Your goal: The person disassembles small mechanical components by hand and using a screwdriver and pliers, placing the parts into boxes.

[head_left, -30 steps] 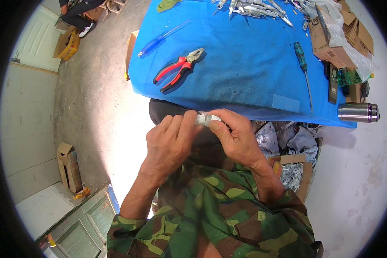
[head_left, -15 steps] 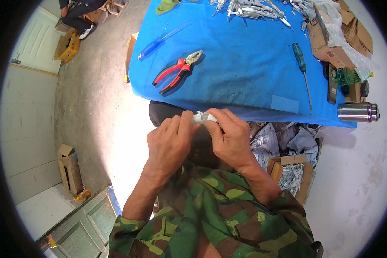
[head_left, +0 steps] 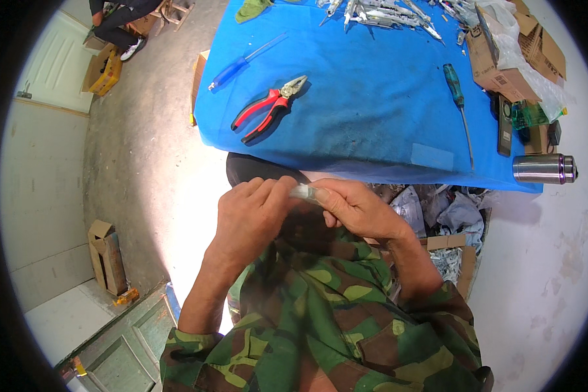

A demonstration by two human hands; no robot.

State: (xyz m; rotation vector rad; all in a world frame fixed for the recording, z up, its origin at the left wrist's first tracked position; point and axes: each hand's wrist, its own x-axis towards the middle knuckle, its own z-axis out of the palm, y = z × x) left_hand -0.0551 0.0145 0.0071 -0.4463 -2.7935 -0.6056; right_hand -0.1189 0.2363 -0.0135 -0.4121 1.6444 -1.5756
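Between my two hands is a small white plastic-looking piece [head_left: 302, 191], whose kind I cannot make out. My left hand [head_left: 251, 212] closes round its left end, and my right hand [head_left: 359, 208] pinches the right end with the thumb on top. Both ends are covered by fingers. The hands are in front of my body, just short of the near edge of the blue-covered table [head_left: 366, 111]. Beyond them on the cloth lie red-and-black combination pliers [head_left: 268, 110], open at the handles. A blue-handled screwdriver [head_left: 247, 62] lies farther back on the left, a green-handled screwdriver [head_left: 458, 108] on the right.
A heap of white-grey strip-like parts [head_left: 385, 13] lies at the table's far side. Cardboard boxes [head_left: 503, 68] and a steel flask [head_left: 543, 169] line the right edge. Under the table are bags and a box of scraps [head_left: 445, 261]. A person [head_left: 121, 29] sits far left.
Both hands have come slightly lower and nearer my body with the white piece. My right hand has turned, its wrist swinging outward and its thumb now lying across the piece.
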